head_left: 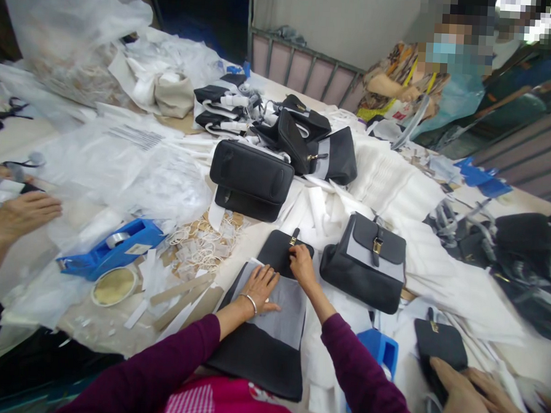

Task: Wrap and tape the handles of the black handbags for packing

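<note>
A black handbag (262,366) with a grey panel lies flat before me, its black flap (273,251) folded out away from me. My left hand (259,292) rests palm down on the grey panel, fingers spread and holding nothing. On the flap, my right hand (301,264) has its fingers curled at the right side, just below a small strap with a gold clasp (293,238). The fingertips are partly hidden, but they appear to grip the flap. Right of my hands stands another black handbag (365,260) with a gold clasp and a grey band.
Behind stand a black bag (252,174) and a pile of further bags (307,128). To the left are a blue tape dispenser (116,247), a tape roll (114,285) and tangled tag strings (204,243). Co-workers' hands (23,215) show at left and right; another person (402,84) stands behind.
</note>
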The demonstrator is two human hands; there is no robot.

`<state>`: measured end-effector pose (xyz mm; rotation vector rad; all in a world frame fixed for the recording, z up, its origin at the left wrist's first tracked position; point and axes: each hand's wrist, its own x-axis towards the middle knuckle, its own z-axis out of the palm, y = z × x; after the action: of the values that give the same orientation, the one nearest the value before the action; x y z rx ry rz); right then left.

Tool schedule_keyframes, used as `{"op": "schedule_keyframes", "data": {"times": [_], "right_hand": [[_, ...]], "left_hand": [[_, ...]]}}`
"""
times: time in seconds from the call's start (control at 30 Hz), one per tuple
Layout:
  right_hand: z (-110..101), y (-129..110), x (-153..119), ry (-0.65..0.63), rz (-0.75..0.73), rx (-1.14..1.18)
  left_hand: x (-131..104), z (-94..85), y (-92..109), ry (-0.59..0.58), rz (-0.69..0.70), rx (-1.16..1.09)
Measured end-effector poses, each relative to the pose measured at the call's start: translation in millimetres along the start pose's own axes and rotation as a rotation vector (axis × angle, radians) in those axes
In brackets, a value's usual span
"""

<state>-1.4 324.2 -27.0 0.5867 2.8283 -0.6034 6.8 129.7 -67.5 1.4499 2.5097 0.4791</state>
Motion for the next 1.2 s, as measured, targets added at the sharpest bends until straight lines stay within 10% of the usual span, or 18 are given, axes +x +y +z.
{"op": "schedule_keyframes", "data": {"times": [0.43, 0.73, 0.97, 1.2], "right_hand": [[-29.6, -5.0, 87.6, -0.079, 0.313, -0.115], [-19.8, -21.0, 62.5, 0.007, 0.287, -0.175], [-69.9, -29.3, 51.4, -0.103, 0.140, -0.097], [-47.8, -64.7, -36.9, -0.100, -0.106, -0.122]], "left_hand": [[-1.1, -2.6, 0.9, -0.020, -0.005, -0.002], [-4.0, -9.0, 3.9, -0.013, -0.010, 0.017], [-5.9, -8.5, 2.8, 0.005, -0.007, 0.002], [-6.9, -6.7, 6.2, -0.001, -0.043, -0.031]]}}
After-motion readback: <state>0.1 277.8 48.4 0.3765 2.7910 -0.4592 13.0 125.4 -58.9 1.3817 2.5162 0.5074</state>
